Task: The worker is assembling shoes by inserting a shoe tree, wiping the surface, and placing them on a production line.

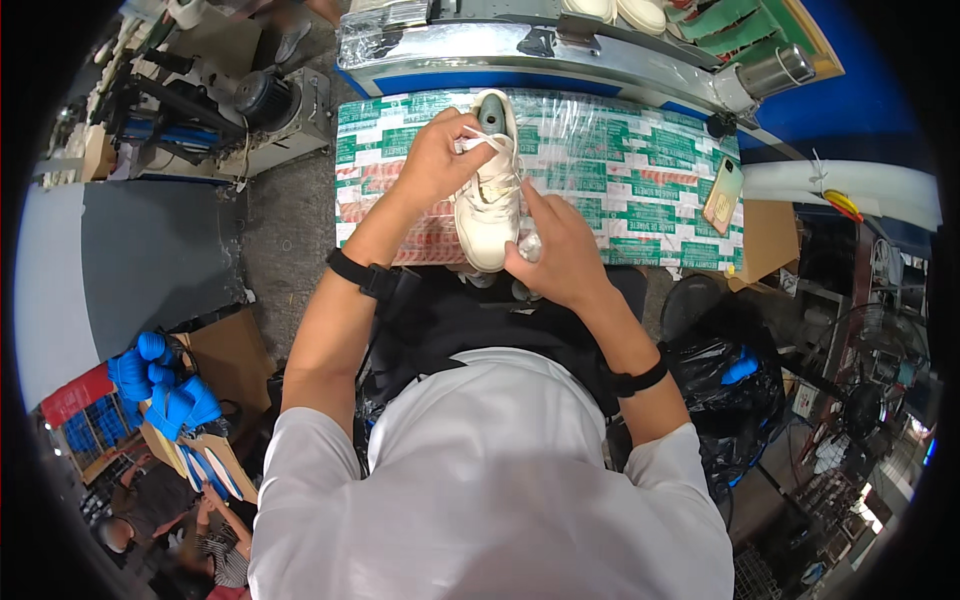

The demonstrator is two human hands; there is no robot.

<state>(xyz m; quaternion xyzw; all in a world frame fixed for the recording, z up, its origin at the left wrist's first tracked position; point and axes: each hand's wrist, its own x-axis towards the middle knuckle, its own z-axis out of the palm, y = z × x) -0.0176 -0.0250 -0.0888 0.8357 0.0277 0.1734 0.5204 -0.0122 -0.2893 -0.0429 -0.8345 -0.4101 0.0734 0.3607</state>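
A cream lace-up sneaker [483, 232] stands on the tape-covered table, its toe toward me and its grey-green insole showing at the far end. My left hand [437, 160] is closed at the shoe's upper left, pinching the white shoelace [481, 137] between thumb and fingers near the opening. On the shoe's right side, my right hand [562, 250] grips it, with the thumb by the toe and the fingers along the side. A small crumpled, whitish clear piece [530, 246] shows by the right palm; whether the hand holds it I cannot tell.
The table [650, 190] is wrapped in green, white and red printed tape. A phone [723, 195] lies at its right end. Beyond runs a metal-edged conveyor [640, 62] carrying pale shoes [641, 14]. Machinery [270, 110] stands left; blue shoe-shaped pieces [175, 400] fill a lower-left carton, near other people.
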